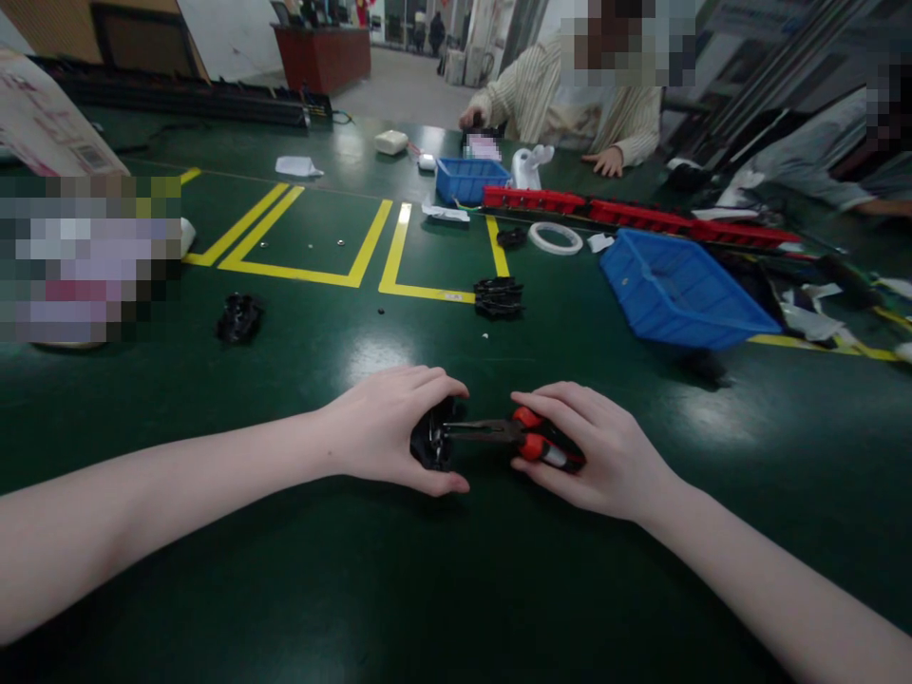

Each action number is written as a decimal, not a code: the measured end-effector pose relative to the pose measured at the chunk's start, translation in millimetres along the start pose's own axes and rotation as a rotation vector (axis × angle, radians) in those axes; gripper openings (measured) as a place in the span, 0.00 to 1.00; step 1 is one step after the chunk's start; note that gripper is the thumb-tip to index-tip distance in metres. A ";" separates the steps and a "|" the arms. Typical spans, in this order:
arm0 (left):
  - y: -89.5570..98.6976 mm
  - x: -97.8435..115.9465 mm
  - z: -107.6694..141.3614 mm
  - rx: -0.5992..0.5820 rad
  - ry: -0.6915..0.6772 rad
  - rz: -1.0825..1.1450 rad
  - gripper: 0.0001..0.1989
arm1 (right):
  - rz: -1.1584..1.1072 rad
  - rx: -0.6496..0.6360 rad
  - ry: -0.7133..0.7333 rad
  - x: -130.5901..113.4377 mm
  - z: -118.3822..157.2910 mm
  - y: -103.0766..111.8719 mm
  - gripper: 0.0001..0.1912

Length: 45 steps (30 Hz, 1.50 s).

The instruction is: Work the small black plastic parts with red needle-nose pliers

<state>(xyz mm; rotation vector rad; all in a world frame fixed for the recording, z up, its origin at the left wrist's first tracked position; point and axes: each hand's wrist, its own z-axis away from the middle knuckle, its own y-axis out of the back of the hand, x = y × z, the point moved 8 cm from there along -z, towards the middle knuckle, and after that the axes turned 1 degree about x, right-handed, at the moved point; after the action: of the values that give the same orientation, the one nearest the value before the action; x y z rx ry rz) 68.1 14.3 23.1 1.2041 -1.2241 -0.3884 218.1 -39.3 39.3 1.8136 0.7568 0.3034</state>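
Note:
My left hand [399, 427] is closed around a small black plastic part [431, 439], thumb below it and fingers above. In my right hand [595, 446] is a pair of needle-nose pliers [531, 439] with red and black handles. The pliers' jaws point left, and their tips touch or overlap the side of the black part; whether they pinch anything there is too small to tell. My right palm hides the ends of the handles. Similar black parts lie further off, one black part [239, 318] to the left and another black part [499, 297] beyond my hands.
On the green table [320, 608] stand a tilted blue bin [684, 285] at right and a smaller blue bin [470, 179] behind. A white tape ring [556, 238] lies near a long red strip [641, 217]. Across the table sits a person in a striped sleeve [527, 90].

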 end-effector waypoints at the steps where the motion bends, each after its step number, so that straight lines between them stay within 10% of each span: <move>1: 0.0 0.5 0.1 0.005 -0.011 -0.014 0.35 | 0.000 -0.005 -0.001 -0.5 -0.2 -0.7 0.24; 45: -0.2 -0.8 0.4 -0.005 -0.051 -0.048 0.39 | 0.039 0.068 -0.056 5.4 -2.4 6.9 0.18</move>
<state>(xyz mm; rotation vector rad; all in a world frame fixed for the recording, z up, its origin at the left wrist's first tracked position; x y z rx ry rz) 67.5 14.7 22.4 1.2274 -1.2393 -0.4595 223.3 -35.5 45.7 1.8951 0.7009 0.2543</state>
